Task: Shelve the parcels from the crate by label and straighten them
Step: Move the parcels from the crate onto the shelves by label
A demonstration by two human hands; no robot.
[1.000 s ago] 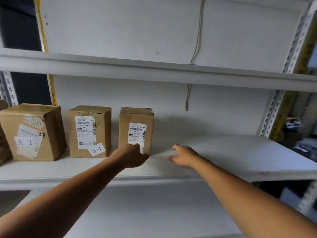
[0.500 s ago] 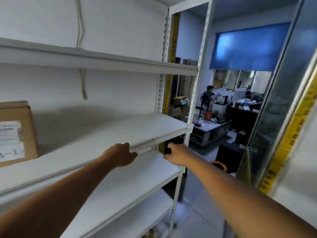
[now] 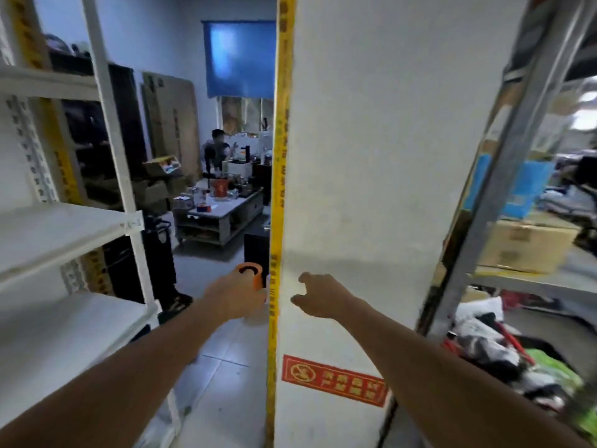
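No parcels and no crate appear in the head view now. The white shelf unit (image 3: 61, 234) stands at the left with bare boards. My left hand (image 3: 237, 294) is stretched forward in mid-air, fingers loosely curled, holding nothing. My right hand (image 3: 319, 295) reaches forward in front of a white pillar (image 3: 381, 176), fingers apart and empty. Neither hand touches the shelf.
The white pillar has a yellow taped edge (image 3: 280, 176) and a red sign (image 3: 332, 379) low down. A metal rack (image 3: 504, 163) with a cardboard box (image 3: 526, 244) stands at the right. An orange ring-shaped object (image 3: 250, 273) sits beyond my left hand. A person sits by a low table (image 3: 219, 215).
The view has swung right, away from the shelved A-1 parcels to the pillar and aisle. Both hands have left the shelf board and now hang forward in the air.
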